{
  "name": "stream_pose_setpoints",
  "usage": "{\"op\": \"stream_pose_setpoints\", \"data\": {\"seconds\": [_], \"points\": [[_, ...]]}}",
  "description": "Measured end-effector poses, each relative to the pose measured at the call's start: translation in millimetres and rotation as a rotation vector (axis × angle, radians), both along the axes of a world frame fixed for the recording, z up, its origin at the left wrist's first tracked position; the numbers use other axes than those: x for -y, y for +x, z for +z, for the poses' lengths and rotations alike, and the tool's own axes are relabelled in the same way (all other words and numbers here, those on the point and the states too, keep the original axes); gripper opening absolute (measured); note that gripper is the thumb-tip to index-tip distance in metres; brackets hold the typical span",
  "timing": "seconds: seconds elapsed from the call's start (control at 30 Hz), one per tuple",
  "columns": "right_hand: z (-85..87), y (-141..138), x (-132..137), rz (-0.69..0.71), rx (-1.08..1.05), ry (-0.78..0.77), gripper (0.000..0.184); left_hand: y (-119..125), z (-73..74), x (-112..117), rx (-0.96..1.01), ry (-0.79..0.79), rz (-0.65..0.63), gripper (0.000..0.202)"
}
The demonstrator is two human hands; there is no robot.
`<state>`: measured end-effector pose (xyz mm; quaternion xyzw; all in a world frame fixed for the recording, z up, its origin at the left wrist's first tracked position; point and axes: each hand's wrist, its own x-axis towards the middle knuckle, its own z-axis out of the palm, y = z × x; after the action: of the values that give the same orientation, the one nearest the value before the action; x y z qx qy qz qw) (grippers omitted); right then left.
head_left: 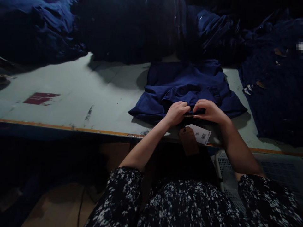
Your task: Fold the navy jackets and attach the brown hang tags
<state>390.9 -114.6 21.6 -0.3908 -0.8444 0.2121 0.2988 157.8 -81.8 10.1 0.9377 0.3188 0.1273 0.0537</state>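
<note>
A navy blue garment point(184, 75) lies folded and rumpled on the pale table. My left hand point(178, 113) is closed on its near edge, fingertips pressed together. Just beside it, my right hand point(209, 111) pinches the end of a thin, shiny safety pin point(188, 116) between thumb and forefinger. The pin spans the small gap between my two hands. Below them hang a brown tag point(189, 142) on a dark string and a white label point(203, 135) with a barcode and a circled S. The cloth under my left fingers is partly hidden.
Dark blue garments point(132, 28) are heaped along the back of the table point(71, 85). More navy cloth point(276, 94) lies at the right, with small metallic and brown pieces on it. A pale plastic basket point(272, 164) stands below the table's front edge. Maroon tape point(40, 98) marks the left surface.
</note>
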Motion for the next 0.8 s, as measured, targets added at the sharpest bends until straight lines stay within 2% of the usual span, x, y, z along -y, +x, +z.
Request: {"op": "stream_pose_setpoints", "data": {"seconds": [0.1,0.17,0.23,0.33,0.4,0.5,0.57,0.67,0.8], "points": [[3.9,6,0,0.142,-0.038,-0.125,0.022,-15,8.6,-5,0.031,-0.149,-0.149,0.034],[3.4,7,-1,0.153,0.012,-0.115,0.023,-26,12.9,-6,0.089,-0.235,-0.226,0.042],[0.4,7,-3,0.134,0.103,-0.093,0.023,-34,14.1,-4,0.099,-0.256,-0.253,0.040],[-5.0,6,-7,0.127,0.217,-0.126,0.017,-35,10.4,-1,0.016,-0.210,-0.217,0.032],[-4.6,5,-7,0.128,0.182,-0.160,0.017,-34,7.0,-1,-0.007,-0.190,-0.207,0.033],[7.1,5,-2,0.080,0.009,-0.159,0.029,-37,5.7,2,0.109,-0.142,-0.220,0.037],[20.1,5,6,0.056,-0.039,-0.176,0.035,-43,6.8,9,0.256,-0.072,-0.175,0.033],[37.3,3,22,0.068,0.087,-0.286,0.032,-56,5.3,29,0.403,0.006,-0.059,0.018],[40.3,-6,48,-0.004,0.337,-0.296,0.018,-66,-10.3,65,0.425,-0.050,-0.026,0.026]]}}
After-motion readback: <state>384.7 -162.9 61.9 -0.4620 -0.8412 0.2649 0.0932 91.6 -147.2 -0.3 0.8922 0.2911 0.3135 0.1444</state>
